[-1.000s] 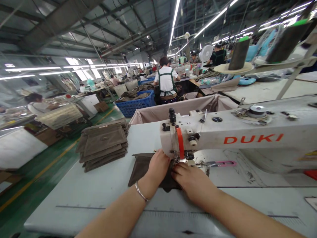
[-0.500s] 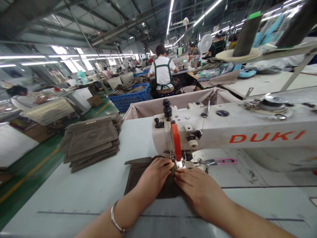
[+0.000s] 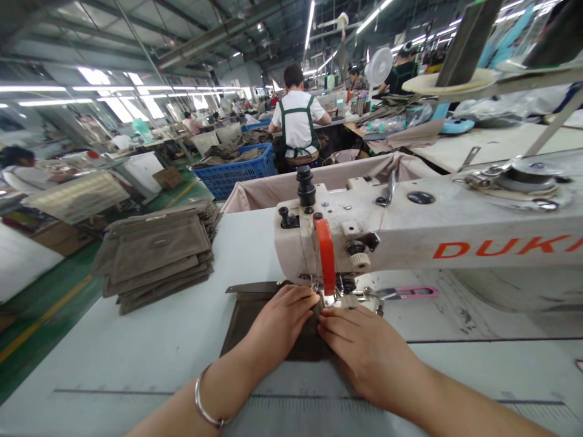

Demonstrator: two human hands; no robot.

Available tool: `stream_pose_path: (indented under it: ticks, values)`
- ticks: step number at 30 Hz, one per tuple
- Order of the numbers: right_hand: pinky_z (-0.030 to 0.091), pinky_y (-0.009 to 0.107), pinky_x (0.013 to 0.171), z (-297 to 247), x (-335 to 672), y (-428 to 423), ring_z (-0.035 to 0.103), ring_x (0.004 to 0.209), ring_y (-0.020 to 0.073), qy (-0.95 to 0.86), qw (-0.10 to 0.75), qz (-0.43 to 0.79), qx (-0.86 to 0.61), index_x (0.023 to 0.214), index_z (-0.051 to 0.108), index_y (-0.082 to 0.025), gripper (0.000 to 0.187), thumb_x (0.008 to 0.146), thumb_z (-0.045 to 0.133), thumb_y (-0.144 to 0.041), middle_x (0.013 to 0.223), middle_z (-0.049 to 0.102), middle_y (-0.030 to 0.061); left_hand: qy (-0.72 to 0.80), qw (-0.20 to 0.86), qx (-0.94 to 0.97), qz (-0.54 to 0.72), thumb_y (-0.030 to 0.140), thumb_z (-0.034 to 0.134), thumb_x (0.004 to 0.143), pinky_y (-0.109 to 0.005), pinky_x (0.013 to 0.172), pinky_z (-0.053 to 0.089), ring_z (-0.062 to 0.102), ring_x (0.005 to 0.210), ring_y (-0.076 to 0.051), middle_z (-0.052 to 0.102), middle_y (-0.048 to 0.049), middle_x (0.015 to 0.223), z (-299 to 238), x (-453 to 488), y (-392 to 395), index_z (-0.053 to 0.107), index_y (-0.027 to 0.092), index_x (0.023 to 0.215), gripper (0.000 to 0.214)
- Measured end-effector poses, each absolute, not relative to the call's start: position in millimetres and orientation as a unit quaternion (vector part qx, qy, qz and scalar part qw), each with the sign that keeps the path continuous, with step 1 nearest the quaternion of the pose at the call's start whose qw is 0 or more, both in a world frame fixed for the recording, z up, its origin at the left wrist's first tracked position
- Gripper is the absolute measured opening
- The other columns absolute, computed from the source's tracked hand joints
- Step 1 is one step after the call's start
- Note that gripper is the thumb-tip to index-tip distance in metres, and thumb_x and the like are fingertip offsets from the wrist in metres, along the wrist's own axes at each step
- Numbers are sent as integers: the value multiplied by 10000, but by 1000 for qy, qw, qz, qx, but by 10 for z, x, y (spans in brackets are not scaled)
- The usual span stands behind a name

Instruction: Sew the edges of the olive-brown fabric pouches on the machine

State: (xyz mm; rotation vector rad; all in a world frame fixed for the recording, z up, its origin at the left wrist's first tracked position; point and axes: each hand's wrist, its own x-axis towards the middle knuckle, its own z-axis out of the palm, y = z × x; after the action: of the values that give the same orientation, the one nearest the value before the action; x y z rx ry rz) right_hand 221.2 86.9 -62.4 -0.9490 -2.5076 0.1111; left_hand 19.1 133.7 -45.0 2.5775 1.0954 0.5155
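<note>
Under the needle of the cream industrial sewing machine (image 3: 410, 237), a dark brown flat fabric panel (image 3: 241, 321) is pressed flat by the left hand (image 3: 280, 321) and right hand (image 3: 364, 349), palms down, nothing gripped. Sewing is judged underway. Left of the machine, a stack of brown fabric panels (image 3: 157, 255) is seen; pink-handled snips (image 3: 405, 293) lie behind the needle.

Only 1 piece of lettering could be read from where I stood. The arm of the white sewing machine (image 3: 437, 233) carried the red capitals "DUK", slanted, followed by part of a 4th letter that ran off the right edge of view. The letters sat on the side face of the arm, right of the red lever guard (image 3: 326, 255). Nothing else showed readable text; distant signs and labels were too blurred.
</note>
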Motion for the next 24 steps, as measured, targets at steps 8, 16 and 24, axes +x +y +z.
stream_pose_path:
  ticks: [8,16,24]
  values:
    - [453,370,935,-623,2204,871,565,1103,229,-909,219,47,-352,1132,645,-125,302,872,491,-119,1137,664,103,381,133,897,181,140,484,937,-381,1042,436,559,1143,-204,635,-62,1208,-477,182,1344,598,199,1190,284]
    - [447,383,936,-657,2178,887,573,1089,235,-905,224,63,-358,1045,655,-145,234,868,505,-120,1119,667,90,367,120,902,195,131,506,927,-390,1020,461,570,1118,-206,648,-54,1172,-504,170,1358,596,192,1168,264]
    - [346,427,1041,-400,2408,861,528,1163,207,-907,194,118,-356,1224,564,-234,437,818,502,-84,1244,616,28,375,131,902,167,146,535,919,-412,1060,429,537,1175,-208,610,-60,1240,-445,150,1359,565,197,1206,293]
